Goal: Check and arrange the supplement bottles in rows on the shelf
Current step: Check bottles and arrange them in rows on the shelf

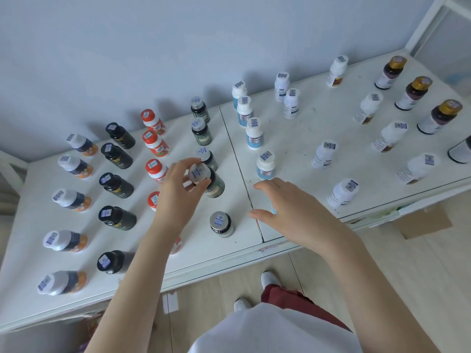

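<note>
Looking down on a long white shelf (293, 138) set against a pale blue wall (153, 47). Upright supplement bottles stand on it in lines running from the wall toward the person, and each cap carries a barcode sticker.

From the left, the lines are:
- white-capped dark bottles with orange bases (72, 198)
- black-capped black bottles (116, 186)
- red-capped white bottles (155, 143)
- silver-capped dark green bottles (201, 132)
- white bottles with pale blue labels (254, 133)
- white bottles with dark blue labels (323, 154)
- white bottles with brown labels (390, 136)
- gold-capped dark bottles (413, 94), at the far right

The left hand (175, 189) pinches the silver cap of one dark green bottle (216, 187) between thumb and fingertips. This bottle sits fourth in its line and leans slightly. I cannot tell whether its base touches the shelf.

The right hand (293, 212) hovers near the seam (239, 171) between the two shelf boards. Its fingers are spread and gently curved, gripping nothing that shows. A speck of pale blue peeks out under the palm, too hidden to identify.

The job looks well along. Every bottle stands sorted with its own kind, and the lines on the left board look straight and evenly spaced. What seems left is settling the held bottle into its line and tidying the right board. There the lines are looser, the gaps are uneven, and the pale blue line stops short of the front edge.
</note>
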